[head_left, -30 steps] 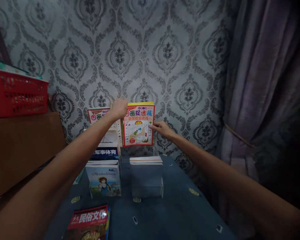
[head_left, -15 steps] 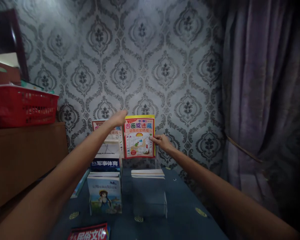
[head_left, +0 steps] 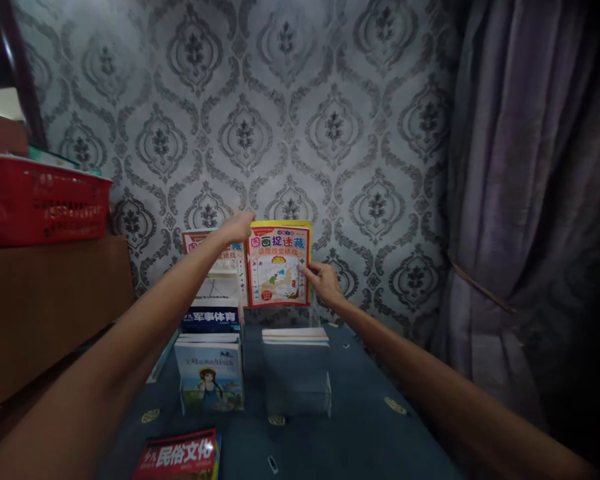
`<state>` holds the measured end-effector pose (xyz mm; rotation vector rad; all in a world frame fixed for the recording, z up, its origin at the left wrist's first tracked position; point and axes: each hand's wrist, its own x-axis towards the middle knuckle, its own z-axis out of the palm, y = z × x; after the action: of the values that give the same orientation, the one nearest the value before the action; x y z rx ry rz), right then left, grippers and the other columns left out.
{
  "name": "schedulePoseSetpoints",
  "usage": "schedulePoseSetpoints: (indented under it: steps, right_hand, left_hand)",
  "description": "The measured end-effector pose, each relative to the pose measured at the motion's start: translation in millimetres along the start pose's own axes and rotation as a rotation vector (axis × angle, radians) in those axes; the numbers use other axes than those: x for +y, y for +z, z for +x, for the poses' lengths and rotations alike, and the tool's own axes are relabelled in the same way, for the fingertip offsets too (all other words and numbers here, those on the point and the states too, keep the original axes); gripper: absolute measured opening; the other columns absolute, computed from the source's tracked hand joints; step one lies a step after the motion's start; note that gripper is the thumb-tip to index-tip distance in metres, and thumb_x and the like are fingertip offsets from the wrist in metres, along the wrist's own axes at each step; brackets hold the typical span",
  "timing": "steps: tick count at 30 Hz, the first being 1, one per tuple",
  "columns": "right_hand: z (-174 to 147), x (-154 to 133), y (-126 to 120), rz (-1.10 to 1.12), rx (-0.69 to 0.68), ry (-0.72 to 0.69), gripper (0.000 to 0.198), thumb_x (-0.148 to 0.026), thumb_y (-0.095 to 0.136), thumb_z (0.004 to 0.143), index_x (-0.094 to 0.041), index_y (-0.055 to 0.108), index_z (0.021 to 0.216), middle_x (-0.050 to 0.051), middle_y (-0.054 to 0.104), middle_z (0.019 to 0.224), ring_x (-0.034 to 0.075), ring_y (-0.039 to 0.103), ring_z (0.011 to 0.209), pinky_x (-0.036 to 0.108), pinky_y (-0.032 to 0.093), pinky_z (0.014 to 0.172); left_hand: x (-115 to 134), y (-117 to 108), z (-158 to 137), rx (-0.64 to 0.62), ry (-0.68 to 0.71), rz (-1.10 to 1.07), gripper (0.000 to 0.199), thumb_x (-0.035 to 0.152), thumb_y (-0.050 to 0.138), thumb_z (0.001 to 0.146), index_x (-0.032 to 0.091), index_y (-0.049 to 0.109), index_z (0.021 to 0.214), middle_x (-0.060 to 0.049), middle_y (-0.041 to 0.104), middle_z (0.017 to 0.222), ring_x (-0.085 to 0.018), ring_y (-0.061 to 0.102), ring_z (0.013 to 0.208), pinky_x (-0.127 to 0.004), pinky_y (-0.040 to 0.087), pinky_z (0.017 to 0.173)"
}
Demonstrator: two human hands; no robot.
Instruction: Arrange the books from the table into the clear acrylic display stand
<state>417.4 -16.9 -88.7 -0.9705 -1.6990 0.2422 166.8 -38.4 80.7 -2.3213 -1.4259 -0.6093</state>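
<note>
Both hands are on a red-bordered children's picture book point(head_left: 279, 283), held upright at the back of the table. My left hand point(head_left: 239, 228) is closed at its top left corner; the fingertips are partly hidden. At the right edge, my right hand point(head_left: 324, 281) pinches the book between thumb and fingers. A yellow strip shows behind its top and right edges. Just left stands a book with a similar cover point(head_left: 235, 267), partly covered by my left forearm. Below the held book, several pale-edged books point(head_left: 295, 363) stand in a clear holder point(head_left: 329, 393).
At front left a book with a girl in a hat point(head_left: 213, 377) stands before a navy book point(head_left: 213, 319). A red book point(head_left: 180, 457) lies at the near edge of the dark table point(head_left: 360, 427). A red basket point(head_left: 45, 207) sits on a brown box point(head_left: 55, 313). Curtains point(head_left: 510, 167) hang at right.
The view has tilted slightly downward, so more of the red book at the near edge shows. Both hands keep hold of the picture book, which has hardly moved.
</note>
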Motion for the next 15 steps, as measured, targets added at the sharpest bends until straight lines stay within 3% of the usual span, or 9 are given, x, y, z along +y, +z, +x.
schedulePoseSetpoints:
  steps: [5,11,15]
  right_hand:
    - [-2.8,-2.6,-5.9,0.077,0.01,0.003,0.036,-0.055,0.058,0.078,-0.022,0.066,0.088,0.004,0.074,0.084,0.026,0.069,0.085,0.037,0.056,0.076]
    - [-8.5,-1.8,-12.0,0.18,0.069,0.019,0.036,-0.042,0.063,0.074,-0.026,0.047,0.103,0.001,0.07,0.079,0.022,0.067,0.075,0.036,0.054,0.071]
    - [-4.3,3.2,-13.5,0.209,0.032,0.069,0.036,-0.044,0.067,0.07,-0.024,0.052,0.096,0.002,0.071,0.079,0.023,0.067,0.078,0.037,0.054,0.072]
  left_hand:
    - [-2.4,7.1,3.7,0.024,0.003,-0.021,0.027,0.021,0.055,0.086,0.016,0.063,0.111,-0.014,0.07,0.113,-0.025,0.064,0.105,-0.029,0.048,0.085]
    - [-3.0,8.7,5.6,0.015,-0.014,-0.002,0.031,0.018,0.053,0.085,0.016,0.061,0.115,-0.013,0.07,0.116,-0.025,0.064,0.106,-0.028,0.047,0.085]
    - [-1.9,10.0,5.5,0.004,-0.014,0.001,0.032,0.019,0.053,0.086,0.015,0.059,0.117,-0.013,0.069,0.118,-0.025,0.063,0.107,-0.027,0.047,0.086]
